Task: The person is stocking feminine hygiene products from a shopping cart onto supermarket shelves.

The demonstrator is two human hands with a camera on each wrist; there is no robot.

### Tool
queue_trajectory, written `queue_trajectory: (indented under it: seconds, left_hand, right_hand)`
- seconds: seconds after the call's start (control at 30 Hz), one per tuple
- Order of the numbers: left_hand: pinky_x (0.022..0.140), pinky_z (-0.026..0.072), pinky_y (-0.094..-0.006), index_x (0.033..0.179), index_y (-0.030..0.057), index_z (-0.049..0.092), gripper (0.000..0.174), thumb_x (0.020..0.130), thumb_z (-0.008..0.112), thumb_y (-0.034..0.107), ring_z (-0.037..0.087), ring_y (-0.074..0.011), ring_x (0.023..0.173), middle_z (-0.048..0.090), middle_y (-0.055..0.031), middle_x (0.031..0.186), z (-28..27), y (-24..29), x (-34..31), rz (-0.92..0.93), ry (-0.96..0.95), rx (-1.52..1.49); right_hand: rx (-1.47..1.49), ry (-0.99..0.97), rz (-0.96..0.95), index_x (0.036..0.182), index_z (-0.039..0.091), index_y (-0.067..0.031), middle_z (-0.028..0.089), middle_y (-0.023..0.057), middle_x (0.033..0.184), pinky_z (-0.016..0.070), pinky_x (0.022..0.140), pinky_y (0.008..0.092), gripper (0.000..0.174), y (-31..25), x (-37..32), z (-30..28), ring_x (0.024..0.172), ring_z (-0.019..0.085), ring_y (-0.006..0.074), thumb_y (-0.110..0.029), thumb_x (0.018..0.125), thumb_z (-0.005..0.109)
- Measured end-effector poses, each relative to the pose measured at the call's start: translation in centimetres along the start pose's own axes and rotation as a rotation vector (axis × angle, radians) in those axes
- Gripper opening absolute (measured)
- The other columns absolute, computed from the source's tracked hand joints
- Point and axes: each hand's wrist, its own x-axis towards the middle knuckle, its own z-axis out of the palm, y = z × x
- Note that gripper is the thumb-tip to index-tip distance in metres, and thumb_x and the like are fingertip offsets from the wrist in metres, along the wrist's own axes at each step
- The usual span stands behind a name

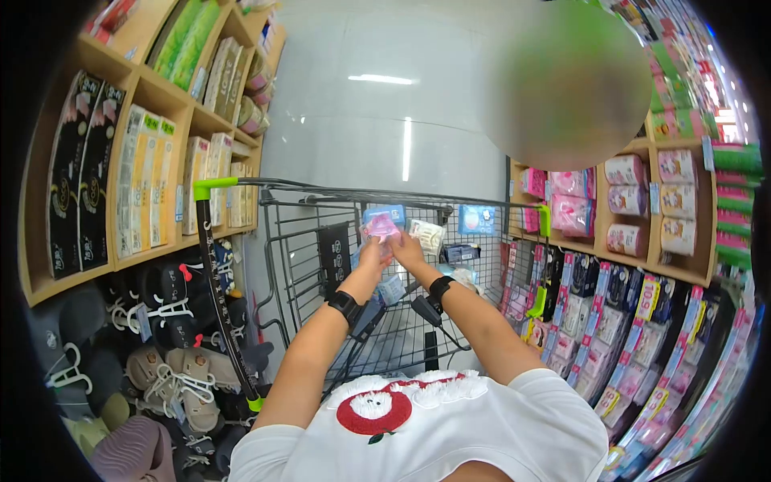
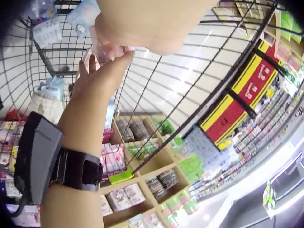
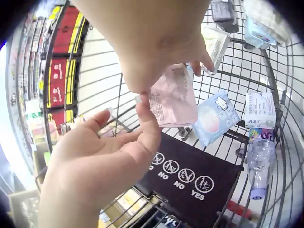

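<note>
Both hands meet over a wire shopping cart at a small pink package [image 1: 384,227], its printed side visible in the right wrist view [image 3: 173,97]. The right hand [image 1: 409,253] grips its upper edge, palm turned down in the right wrist view [image 3: 164,42]. At the package's corner, the left hand [image 1: 373,261] pinches with a fingertip, its other fingers spread apart [image 3: 104,156]. In the left wrist view, the left hand [image 2: 142,23] hides much of the package, and the right hand [image 2: 97,80] reaches in from below.
Inside the cart lie a light blue pack [image 3: 216,118], a clear bottle [image 3: 259,166], a white pack [image 1: 426,237] and a blue pack [image 1: 477,219]. A black panel [image 3: 190,183] hangs on the cart. Shelves of goods stand on both sides, with slippers [image 1: 189,386] at lower left.
</note>
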Motion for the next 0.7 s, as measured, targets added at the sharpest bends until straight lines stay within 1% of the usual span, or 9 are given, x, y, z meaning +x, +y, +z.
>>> queue_trajectory:
  seconds: [0.1, 0.2, 0.33, 0.37, 0.47, 0.5, 0.6, 0.63, 0.7]
  left_hand:
    - [0.057, 0.043, -0.0272, 0.11, 0.0072, 0.051, 0.038, 0.085, 0.044, 0.035, 0.06, -0.0175, 0.072, 0.058, -0.0077, 0.095, 2.7, -2.1, -3.4, 0.021, 0.059, 0.019]
    - [0.059, 0.0438, -0.028, 0.109, 0.008, 0.047, 0.036, 0.085, 0.047, 0.034, 0.059, -0.0201, 0.076, 0.056, -0.0092, 0.1, 5.4, -4.5, -8.7, 0.062, 0.059, -0.035]
    - [0.065, 0.0447, -0.0297, 0.111, 0.0065, 0.042, 0.037, 0.085, 0.046, 0.032, 0.058, -0.0215, 0.08, 0.05, -0.0142, 0.116, 8.2, -9.9, -15.4, 0.149, -0.163, 0.06]
    - [0.068, 0.0448, -0.0306, 0.123, 0.006, 0.036, 0.047, 0.087, 0.046, 0.034, 0.058, -0.0204, 0.08, 0.052, -0.0155, 0.115, 9.3, -11.3, -18.3, 0.193, -0.211, 0.117]
    - [0.071, 0.0451, -0.0321, 0.134, 0.007, 0.025, 0.058, 0.089, 0.045, 0.038, 0.058, -0.0195, 0.079, 0.054, -0.0164, 0.114, 11.4, -16.1, -23.8, 0.285, -0.455, 0.279]
    - [0.078, 0.0437, -0.0335, 0.14, 0.0084, 0.017, 0.067, 0.09, 0.044, 0.044, 0.058, -0.0201, 0.085, 0.054, -0.0162, 0.115, 11.9, -17.6, -24.9, 0.294, -0.583, 0.363]
    - [0.086, 0.0401, -0.0338, 0.14, 0.0085, 0.017, 0.073, 0.088, 0.045, 0.051, 0.056, -0.0215, 0.097, 0.054, -0.0146, 0.117, 13.4, -22.3, -27.3, 0.392, -1.014, 0.433]
    - [0.095, 0.035, -0.0361, 0.14, 0.0086, 0.016, 0.078, 0.086, 0.046, 0.055, 0.051, -0.0223, 0.11, 0.051, -0.0129, 0.122, 13.9, -23.6, -28.3, 0.378, -1.118, 0.476]
    - [0.098, 0.0332, -0.0386, 0.139, 0.0083, 0.02, 0.079, 0.084, 0.048, 0.056, 0.047, -0.0231, 0.114, 0.048, -0.0124, 0.126, 15.7, -26.6, -31.9, 0.338, -1.249, 0.474]
  right_hand:
    - [0.127, 0.123, 0.037, 0.106, 0.06, -0.0078, 0.061, 0.0168, 0.083, 0.0446, 0.074, 0.0366, 0.044, 1.1, -2.9, -2.0, 0.083, 0.053, 0.0304, -0.041, 0.077, 0.06]
    - [0.114, 0.322, -0.035, 0.107, 0.061, -0.0078, 0.055, 0.0166, 0.088, 0.0457, 0.074, 0.037, 0.045, 0.3, -7.9, -6.5, 0.08, 0.054, 0.03, -0.037, 0.073, 0.066]
    - [0.196, 0.741, -0.129, 0.101, 0.06, -0.0063, 0.044, 0.0149, 0.103, 0.0435, 0.078, 0.0353, 0.039, 1.0, -15.7, -12.7, 0.092, 0.05, 0.0271, -0.025, 0.069, 0.073]
    - [0.276, 0.83, -0.154, 0.1, 0.059, -0.0077, 0.042, 0.0143, 0.107, 0.0421, 0.082, 0.0357, 0.041, 1.4, -18.0, -14.3, 0.097, 0.047, 0.027, -0.018, 0.064, 0.076]
    - [0.212, 1.137, -0.323, 0.101, 0.057, -0.0094, 0.042, 0.0135, 0.108, 0.0421, 0.083, 0.0363, 0.047, 1.1, -27.3, -19.9, 0.098, 0.047, 0.0283, -0.014, 0.06, 0.079]
    - [0.184, 1.172, -0.392, 0.109, 0.052, -0.0096, 0.041, 0.0139, 0.112, 0.042, 0.084, 0.0375, 0.061, 2.1, -30.4, -21.4, 0.102, 0.046, 0.0287, -0.012, 0.056, 0.082]
    - [0.123, 1.399, -0.61, 0.114, 0.045, -0.0085, 0.04, 0.015, 0.115, 0.0425, 0.083, 0.0389, 0.071, 4.9, -38.9, -24.6, 0.105, 0.045, 0.0282, -0.014, 0.054, 0.084]
    - [0.06, 1.414, -0.664, 0.116, 0.041, -0.0086, 0.041, 0.0159, 0.117, 0.0425, 0.085, 0.0412, 0.076, 6.3, -41.5, -25.2, 0.105, 0.048, 0.0322, -0.015, 0.054, 0.085]
    - [-0.076, 1.485, -0.833, 0.114, 0.043, -0.0089, 0.043, 0.0166, 0.115, 0.0426, 0.087, 0.0418, 0.074, 8.7, -45.7, -26.5, 0.104, 0.051, 0.0353, -0.015, 0.054, 0.085]
